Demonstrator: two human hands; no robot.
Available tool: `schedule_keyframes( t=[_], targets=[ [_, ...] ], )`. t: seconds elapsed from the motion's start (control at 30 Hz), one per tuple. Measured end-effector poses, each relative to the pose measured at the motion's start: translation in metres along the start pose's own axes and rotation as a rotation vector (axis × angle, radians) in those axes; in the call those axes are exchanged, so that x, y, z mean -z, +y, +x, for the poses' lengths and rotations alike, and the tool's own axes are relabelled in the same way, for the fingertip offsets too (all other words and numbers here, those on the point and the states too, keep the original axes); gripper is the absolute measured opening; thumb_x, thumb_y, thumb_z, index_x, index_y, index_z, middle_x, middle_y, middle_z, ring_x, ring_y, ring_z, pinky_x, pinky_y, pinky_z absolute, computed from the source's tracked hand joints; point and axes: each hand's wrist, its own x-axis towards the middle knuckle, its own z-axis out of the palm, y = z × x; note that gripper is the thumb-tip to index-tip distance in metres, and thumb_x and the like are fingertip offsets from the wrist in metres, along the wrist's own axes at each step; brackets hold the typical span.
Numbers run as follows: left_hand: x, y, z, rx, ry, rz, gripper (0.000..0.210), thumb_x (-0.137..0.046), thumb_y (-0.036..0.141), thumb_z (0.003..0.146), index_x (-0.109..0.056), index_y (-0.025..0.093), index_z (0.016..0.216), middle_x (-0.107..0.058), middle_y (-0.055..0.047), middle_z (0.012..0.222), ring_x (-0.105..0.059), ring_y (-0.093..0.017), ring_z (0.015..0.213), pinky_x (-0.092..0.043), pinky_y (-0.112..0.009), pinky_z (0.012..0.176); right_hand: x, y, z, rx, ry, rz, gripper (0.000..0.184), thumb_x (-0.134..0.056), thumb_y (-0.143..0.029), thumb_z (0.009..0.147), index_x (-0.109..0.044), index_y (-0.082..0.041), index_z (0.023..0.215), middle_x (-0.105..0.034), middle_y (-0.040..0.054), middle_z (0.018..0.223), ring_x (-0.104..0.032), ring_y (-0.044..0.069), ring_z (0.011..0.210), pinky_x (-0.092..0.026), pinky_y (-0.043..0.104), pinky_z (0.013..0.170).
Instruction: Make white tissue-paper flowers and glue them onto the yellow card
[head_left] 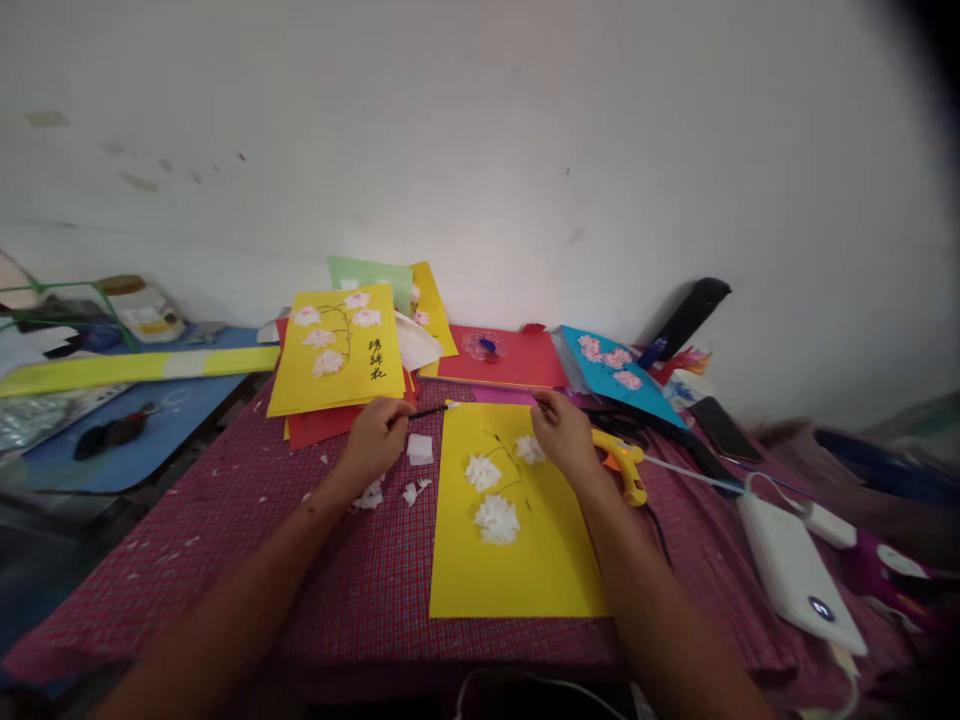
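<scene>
My left hand (377,437) pinches a thin black pen-like stick (430,411) that points right, with a bit of white at its tip. Below the stick lies a small white paper square (420,450), with crumpled white paper scraps (411,493) close by. My right hand (564,432) is closed over the upper right of a yellow sheet (517,585); something small and dark shows at its fingertips, too small to name. White paper flowers (496,519) and thin drawn stems are on this sheet. One flower (529,450) sits beside my right wrist.
A yellow glue gun (624,465) lies right of the sheet, near a white power bank (801,575) with cables. Finished flower cards (334,350) stack at the back left; a blue card (626,375) and red sheet (517,360) lie behind. The wall closes off the back.
</scene>
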Motion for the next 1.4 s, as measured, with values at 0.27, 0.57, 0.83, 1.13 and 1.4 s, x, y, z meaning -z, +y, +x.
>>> schedule_keyframes(
  t=[0.27,0.57,0.83,1.13,1.4],
  targets=[
    [0.005,0.000,-0.001,-0.247,0.073,0.302,0.021,-0.045,0.017,0.090,-0.066,0.019,0.091,-0.066,-0.009,0.092,-0.061,-0.024,0.095,-0.049,-0.038,0.088,0.012,-0.003,0.002,-0.148,-0.018,-0.258,0.033,-0.046,-0.022,0.095,-0.066,-0.015,0.120,-0.074,0.0162,0.114,-0.070,0.026,0.103,-0.049,0.033,0.090],
    [0.005,-0.005,-0.002,-0.208,-0.046,0.403,0.021,-0.045,0.019,0.092,-0.066,0.021,0.094,-0.063,-0.008,0.096,-0.059,-0.024,0.098,-0.048,-0.038,0.090,-0.004,-0.008,0.014,-0.252,-0.185,-0.420,0.032,-0.056,-0.031,0.092,-0.071,-0.008,0.108,-0.075,0.0260,0.101,-0.073,0.035,0.097,-0.053,0.040,0.081],
    [0.003,-0.007,-0.005,-0.194,-0.207,0.450,0.018,-0.049,0.020,0.090,-0.067,0.020,0.092,-0.064,-0.010,0.097,-0.059,-0.026,0.097,-0.047,-0.039,0.088,-0.003,-0.002,0.015,-0.216,-0.190,-0.404,0.042,-0.055,-0.034,0.093,-0.065,-0.006,0.123,-0.074,0.0264,0.102,-0.072,0.035,0.096,-0.053,0.042,0.079],
    [0.004,-0.001,-0.009,-0.186,-0.279,0.484,0.022,-0.048,0.024,0.091,-0.069,0.019,0.093,-0.065,-0.010,0.094,-0.061,-0.026,0.090,-0.048,-0.039,0.084,-0.002,-0.028,-0.004,0.339,-0.391,-0.224,0.039,-0.055,-0.015,0.089,-0.073,-0.029,0.121,-0.066,0.0075,0.131,-0.057,0.023,0.121,-0.040,0.035,0.103],
    [0.004,-0.003,-0.008,-0.185,-0.304,0.538,0.022,-0.049,0.024,0.090,-0.070,0.019,0.094,-0.066,-0.010,0.092,-0.061,-0.025,0.087,-0.047,-0.037,0.080,-0.007,-0.033,-0.010,0.467,-0.409,-0.279,0.040,-0.058,-0.016,0.086,-0.073,-0.023,0.122,-0.045,0.0148,0.152,-0.033,0.036,0.141,-0.027,0.055,0.111]
  ],
)
